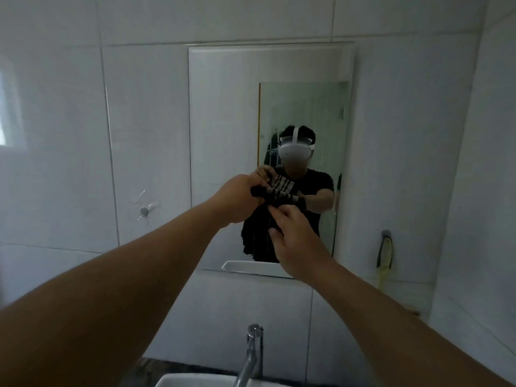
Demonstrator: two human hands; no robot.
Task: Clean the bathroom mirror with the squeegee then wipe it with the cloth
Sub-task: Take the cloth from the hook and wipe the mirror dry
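Note:
I hold a black cloth (255,236) with white stripes up in front of the wall mirror (223,107). My left hand (240,199) is clenched around the cloth's bunched top edge. My right hand (293,241) is just below and to the right, pinching the hanging part between thumb and fingers. The mirror's reflection shows both hands on the cloth. A dark and yellow long-handled tool (385,255), probably the squeegee, hangs from a hook on the wall to the right of the mirror, away from both hands.
A chrome faucet (252,356) rises over the white basin (195,381) at the bottom centre, under my arms. A small metal hook (144,211) sticks out of the tiled wall left of the mirror. A side wall closes in on the right.

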